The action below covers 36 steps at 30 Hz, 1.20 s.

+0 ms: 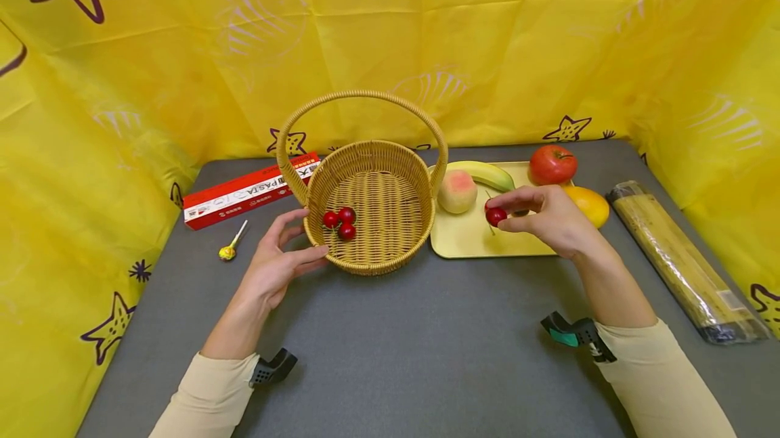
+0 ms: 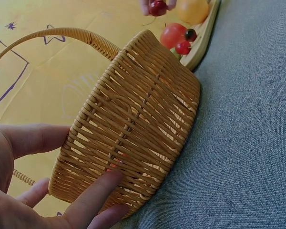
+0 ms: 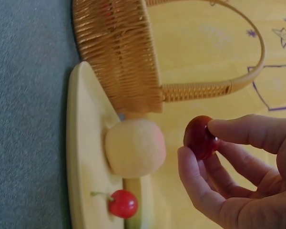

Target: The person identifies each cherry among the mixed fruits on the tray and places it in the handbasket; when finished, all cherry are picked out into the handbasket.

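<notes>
A round wicker basket [image 1: 368, 265] with a tall arched handle stands on the grey table, three red cherries [image 1: 347, 231] grouped in its left side. My left hand [image 1: 277, 262] touches the basket's outside at the left, fingers nearly straight and spread along rim and woven wall [image 2: 128, 119]. Thumb and fingertips of my right hand [image 1: 551, 218] pinch a dark red cherry [image 3: 200, 138], held above a pale yellow tray [image 1: 469, 245]. On that tray lie another cherry with a stem [image 3: 123, 203], a peach [image 1: 458, 191] and a banana [image 1: 487, 174].
A red fruit [image 1: 552, 164] and a yellow mango [image 1: 588, 206] sit at the tray's right. Left of the basket are a red-and-white pasta box [image 1: 244, 198] and a lollipop [image 1: 228, 250]. A long plastic-wrapped package [image 1: 682, 255] lies far right. Yellow cloth [image 1: 378, 52] hangs around the table.
</notes>
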Each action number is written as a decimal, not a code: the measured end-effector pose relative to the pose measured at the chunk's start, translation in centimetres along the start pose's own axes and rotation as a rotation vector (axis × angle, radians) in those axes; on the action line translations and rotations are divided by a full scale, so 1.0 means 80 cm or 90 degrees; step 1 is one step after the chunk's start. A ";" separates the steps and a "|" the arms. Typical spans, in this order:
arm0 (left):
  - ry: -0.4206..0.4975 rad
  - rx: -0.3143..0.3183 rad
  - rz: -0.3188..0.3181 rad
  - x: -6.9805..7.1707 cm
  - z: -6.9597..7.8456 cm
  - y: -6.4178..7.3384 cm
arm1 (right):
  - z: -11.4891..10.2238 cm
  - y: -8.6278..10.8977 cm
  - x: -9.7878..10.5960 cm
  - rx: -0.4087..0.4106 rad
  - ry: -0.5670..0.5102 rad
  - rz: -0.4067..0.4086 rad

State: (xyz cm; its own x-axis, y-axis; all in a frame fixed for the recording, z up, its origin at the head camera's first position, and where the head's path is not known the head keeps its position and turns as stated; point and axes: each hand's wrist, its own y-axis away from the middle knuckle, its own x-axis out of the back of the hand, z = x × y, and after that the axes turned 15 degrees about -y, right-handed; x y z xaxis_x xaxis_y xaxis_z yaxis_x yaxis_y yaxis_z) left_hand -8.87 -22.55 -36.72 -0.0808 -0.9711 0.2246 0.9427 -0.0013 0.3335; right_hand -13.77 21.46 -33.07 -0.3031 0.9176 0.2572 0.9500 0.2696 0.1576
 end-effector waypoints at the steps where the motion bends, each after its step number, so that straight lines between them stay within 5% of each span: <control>1: -0.001 -0.001 0.000 0.000 0.000 0.000 | -0.002 0.001 -0.001 0.001 0.001 0.000; 26: 0.008 0.001 0.001 -0.001 0.001 0.001 | -0.049 0.007 -0.032 0.095 -0.019 -0.071; 36: 0.004 -0.003 0.000 0.000 0.000 0.000 | -0.062 0.003 -0.050 0.088 -0.034 -0.091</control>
State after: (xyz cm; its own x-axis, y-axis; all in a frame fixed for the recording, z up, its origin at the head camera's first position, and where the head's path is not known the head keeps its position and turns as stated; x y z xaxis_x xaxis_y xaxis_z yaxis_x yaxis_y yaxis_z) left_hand -8.87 -22.55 -36.73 -0.0786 -0.9726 0.2187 0.9443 -0.0023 0.3291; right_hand -12.69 16.42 -29.36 -0.4348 0.8804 0.1896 0.9000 0.4323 0.0563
